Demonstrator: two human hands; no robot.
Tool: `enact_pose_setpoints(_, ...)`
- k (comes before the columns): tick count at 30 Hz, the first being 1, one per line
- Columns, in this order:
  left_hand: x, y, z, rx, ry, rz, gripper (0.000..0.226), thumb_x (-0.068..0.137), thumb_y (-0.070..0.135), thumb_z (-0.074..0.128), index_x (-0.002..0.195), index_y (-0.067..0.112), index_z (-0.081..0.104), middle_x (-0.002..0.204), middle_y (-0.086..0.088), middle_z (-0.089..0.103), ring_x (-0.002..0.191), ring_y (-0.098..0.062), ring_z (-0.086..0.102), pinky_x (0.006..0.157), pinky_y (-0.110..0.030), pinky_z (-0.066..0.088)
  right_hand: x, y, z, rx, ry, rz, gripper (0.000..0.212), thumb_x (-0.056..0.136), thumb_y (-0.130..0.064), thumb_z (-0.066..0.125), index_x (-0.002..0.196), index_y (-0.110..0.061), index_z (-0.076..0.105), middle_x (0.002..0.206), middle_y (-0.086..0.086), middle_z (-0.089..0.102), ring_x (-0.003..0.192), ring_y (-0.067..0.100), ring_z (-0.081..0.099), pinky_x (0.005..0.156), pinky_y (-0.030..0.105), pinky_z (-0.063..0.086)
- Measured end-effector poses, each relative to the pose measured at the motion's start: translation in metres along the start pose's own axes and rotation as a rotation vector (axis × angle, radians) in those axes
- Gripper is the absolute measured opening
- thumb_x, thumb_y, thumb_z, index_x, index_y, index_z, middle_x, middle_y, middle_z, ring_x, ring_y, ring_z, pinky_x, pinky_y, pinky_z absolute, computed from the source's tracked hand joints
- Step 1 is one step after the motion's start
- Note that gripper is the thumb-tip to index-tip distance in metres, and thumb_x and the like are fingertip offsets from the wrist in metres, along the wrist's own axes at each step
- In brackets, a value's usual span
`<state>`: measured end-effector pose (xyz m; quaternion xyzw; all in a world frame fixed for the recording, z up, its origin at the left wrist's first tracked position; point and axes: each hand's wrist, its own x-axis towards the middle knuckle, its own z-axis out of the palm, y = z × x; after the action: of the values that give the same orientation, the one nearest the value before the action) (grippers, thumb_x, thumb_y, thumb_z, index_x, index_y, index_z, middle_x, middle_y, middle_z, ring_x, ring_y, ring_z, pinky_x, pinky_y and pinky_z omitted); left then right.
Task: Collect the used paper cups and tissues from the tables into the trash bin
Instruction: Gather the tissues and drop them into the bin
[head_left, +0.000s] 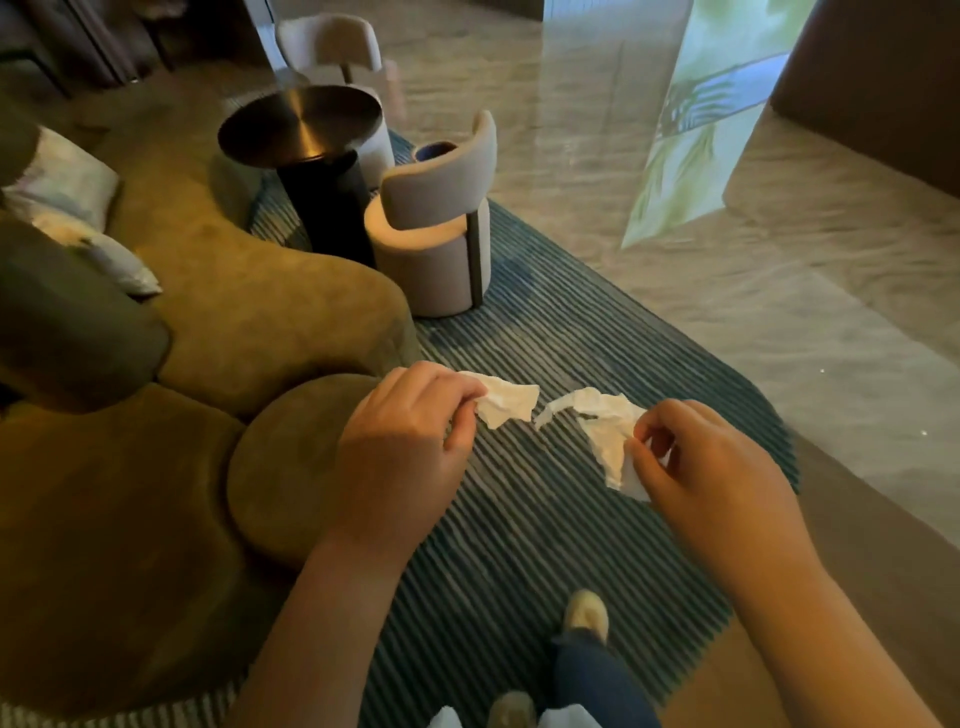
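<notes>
My left hand (402, 447) pinches a crumpled white tissue (506, 402) between thumb and fingers, held in the air over the striped rug. My right hand (701, 467) grips a second, longer crumpled white tissue (605, 426) that hangs down from its fingertips. The two tissues almost meet in the middle but stay apart. A dark blue round container (435, 150), possibly the trash bin, peeks out behind the beige chair far ahead. No paper cups are in sight.
A curved olive sofa (249, 306) with cushions fills the left. A round dark side table (301, 124) and beige chairs (436, 228) stand ahead on the blue striped rug (545, 519). Marble floor (779, 312) lies to the right. My feet and white scraps show at the bottom edge.
</notes>
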<state>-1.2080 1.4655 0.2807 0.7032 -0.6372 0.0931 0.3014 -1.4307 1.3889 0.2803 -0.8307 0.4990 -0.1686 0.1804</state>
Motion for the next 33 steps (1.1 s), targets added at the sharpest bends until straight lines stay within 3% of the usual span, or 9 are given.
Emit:
enact_pose_setpoints(5, 0.089, -0.014, 0.045, 0.018, -0.032, -0.059, 0.013, 0.088, 0.021, 0.056, 0.097, 0.019, 0.065, 0.095, 0.006, 0.062, 0.09, -0.006, 0.053, 0.077, -0.018, 0.043, 0.111, 0.037, -0.002, 0.025, -0.006, -0.006, 0.005, 0.086, -0.033, 0.056, 0.083, -0.03, 0.054, 0.078, -0.016, 0.05, 0.064, -0.001, 0.048, 0.051, 0.016, 0.032)
enact_pose_setpoints(19, 0.348, -0.036, 0.201, 0.05, -0.028, -0.103, 0.011, 0.088, 0.016, 0.058, 0.096, 0.018, 0.066, 0.09, 0.006, 0.061, 0.084, -0.008, 0.052, 0.071, -0.018, 0.043, 0.415, 0.141, -0.033, 0.066, -0.069, -0.002, 0.005, 0.087, -0.03, 0.059, 0.084, -0.028, 0.055, 0.078, -0.016, 0.052, 0.064, -0.003, 0.048, 0.051, 0.016, 0.029)
enact_pose_setpoints(24, 0.418, -0.077, 0.241, 0.092, -0.018, -0.161, 0.012, 0.087, 0.015, 0.059, 0.097, 0.017, 0.066, 0.092, 0.005, 0.061, 0.086, -0.008, 0.053, 0.072, -0.016, 0.043, 0.516, 0.16, -0.017, 0.116, -0.082, -0.032, 0.009, 0.085, -0.024, 0.063, 0.082, -0.027, 0.055, 0.077, -0.014, 0.052, 0.064, 0.001, 0.049, 0.054, 0.022, 0.035)
enact_pose_setpoints(29, 0.51, -0.129, 0.293, 0.095, 0.008, -0.167, 0.013, 0.087, 0.016, 0.061, 0.098, 0.017, 0.066, 0.095, 0.006, 0.062, 0.089, -0.004, 0.052, 0.074, -0.009, 0.04, 0.637, 0.168, -0.01, 0.078, -0.062, -0.038, 0.005, 0.086, -0.026, 0.06, 0.085, -0.028, 0.055, 0.078, -0.015, 0.052, 0.063, -0.003, 0.048, 0.051, 0.015, 0.029)
enact_pose_setpoints(33, 0.601, -0.175, 0.333, 0.073, 0.042, -0.18, 0.013, 0.086, 0.018, 0.061, 0.098, 0.019, 0.066, 0.093, 0.007, 0.062, 0.089, -0.004, 0.054, 0.074, -0.021, 0.05, 0.743, 0.174, -0.01, 0.026, -0.075, -0.013, 0.007, 0.088, -0.027, 0.06, 0.085, -0.029, 0.054, 0.079, -0.016, 0.052, 0.063, -0.004, 0.047, 0.051, 0.013, 0.027)
